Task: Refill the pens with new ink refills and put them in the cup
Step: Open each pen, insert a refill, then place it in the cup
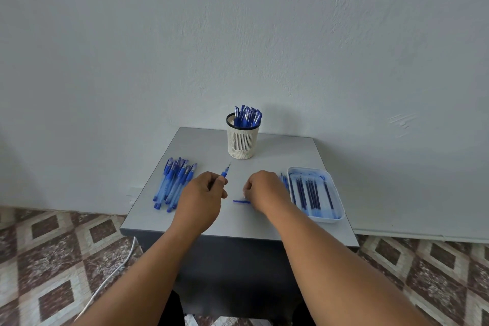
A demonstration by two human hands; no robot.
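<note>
While the left hand [201,193] grips an uncapped blue pen [225,172], tip angled toward the white slatted cup [242,140] of capped pens, the right hand [262,188] curls over a blue cap [241,201] lying mid-table; whether it pinches the cap cannot be told. Loose pens [173,182] lie near the table's [238,225] left edge, the refill tray [316,193] at its right, bare tabletop between.
</note>
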